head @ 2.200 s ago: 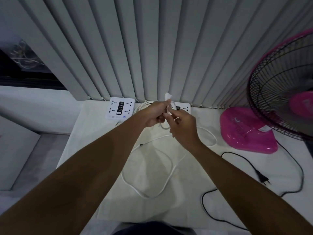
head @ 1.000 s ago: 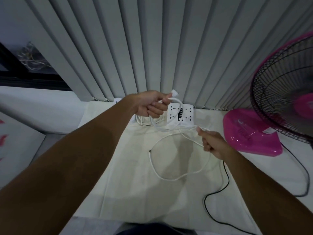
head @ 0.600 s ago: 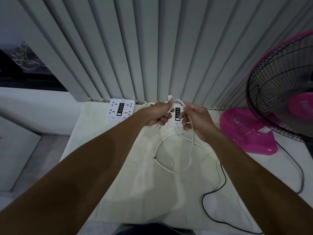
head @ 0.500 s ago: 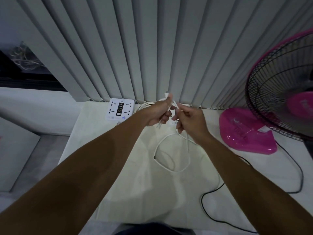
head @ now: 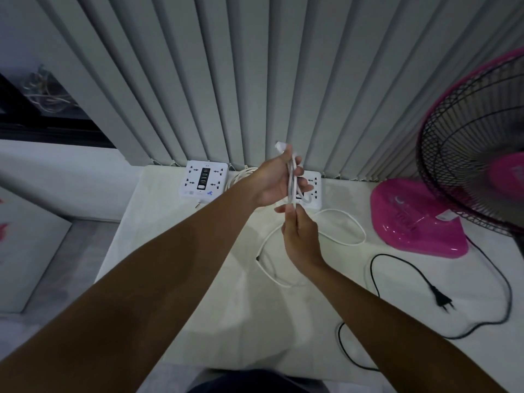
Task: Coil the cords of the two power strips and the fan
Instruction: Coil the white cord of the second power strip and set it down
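Since half a second earlier, the left hand [head: 274, 181] had risen a little and the right hand [head: 301, 236] had dropped below it, stretching one loop. The left hand was closed around the folded white cord [head: 292, 180], plug [head: 280, 145] sticking up; the right hand pinched the loop's lower end. The rest of the cord lay on the bench [head: 198, 279], in front of the right strip [head: 315, 191]. The fan [head: 419, 219] stood right of that strip, its black cord [head: 397, 262] still loose. I think each loop should have equal length, with light tension, no twisting.
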{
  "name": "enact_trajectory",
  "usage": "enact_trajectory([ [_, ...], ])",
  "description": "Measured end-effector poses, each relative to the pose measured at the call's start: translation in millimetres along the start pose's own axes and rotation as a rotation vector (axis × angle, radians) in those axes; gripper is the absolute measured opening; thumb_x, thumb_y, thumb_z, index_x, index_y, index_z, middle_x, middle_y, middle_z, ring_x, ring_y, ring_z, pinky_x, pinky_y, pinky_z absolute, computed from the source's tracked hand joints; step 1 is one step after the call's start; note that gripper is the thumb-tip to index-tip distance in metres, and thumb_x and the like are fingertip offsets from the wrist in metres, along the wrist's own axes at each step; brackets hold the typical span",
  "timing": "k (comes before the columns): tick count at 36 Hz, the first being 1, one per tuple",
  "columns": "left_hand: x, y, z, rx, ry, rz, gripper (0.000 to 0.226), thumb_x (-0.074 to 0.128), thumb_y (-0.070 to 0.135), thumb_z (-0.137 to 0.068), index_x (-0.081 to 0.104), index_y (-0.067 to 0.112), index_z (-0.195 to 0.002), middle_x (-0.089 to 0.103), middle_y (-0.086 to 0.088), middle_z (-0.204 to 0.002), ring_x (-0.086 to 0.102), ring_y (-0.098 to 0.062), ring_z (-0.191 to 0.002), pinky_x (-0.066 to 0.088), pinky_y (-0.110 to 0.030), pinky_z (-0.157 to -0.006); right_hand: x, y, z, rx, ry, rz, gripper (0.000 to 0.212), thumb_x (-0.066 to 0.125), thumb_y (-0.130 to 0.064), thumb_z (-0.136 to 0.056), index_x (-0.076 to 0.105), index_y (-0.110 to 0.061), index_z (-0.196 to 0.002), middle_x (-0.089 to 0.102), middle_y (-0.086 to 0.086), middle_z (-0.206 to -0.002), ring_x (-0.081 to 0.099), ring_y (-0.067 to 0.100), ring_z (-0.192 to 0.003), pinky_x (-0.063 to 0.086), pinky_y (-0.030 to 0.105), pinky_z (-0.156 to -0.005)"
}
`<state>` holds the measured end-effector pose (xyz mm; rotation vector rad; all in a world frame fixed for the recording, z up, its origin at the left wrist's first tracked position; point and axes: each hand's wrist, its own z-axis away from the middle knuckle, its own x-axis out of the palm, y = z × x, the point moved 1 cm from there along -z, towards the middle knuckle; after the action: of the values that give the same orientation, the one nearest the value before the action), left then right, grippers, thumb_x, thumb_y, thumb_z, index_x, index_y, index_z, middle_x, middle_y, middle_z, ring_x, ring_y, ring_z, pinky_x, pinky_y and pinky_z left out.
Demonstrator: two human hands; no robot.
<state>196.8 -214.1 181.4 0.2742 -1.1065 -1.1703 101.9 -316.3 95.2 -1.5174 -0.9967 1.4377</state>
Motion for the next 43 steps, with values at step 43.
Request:
enact_trajectory([
  [43,-8.5,-0.6,7.5,-0.073,0.155,-0.615,0.057,0.03,0.066,-0.098,0.047,0.013,-0.087,0.034,-0.001,-0.062,0.027,-0.015,-0.048,0.029,-0.029,-0.051,-57.1,-57.1,-52.2,0.077,-0.169,-0.253,0.025,0.058,-0.024,-0.102,0.076,-0.009,-0.094,0.064,0.006,-0.061,0.063,0.026,-0.041,0.056,0.032,-0.046],
])
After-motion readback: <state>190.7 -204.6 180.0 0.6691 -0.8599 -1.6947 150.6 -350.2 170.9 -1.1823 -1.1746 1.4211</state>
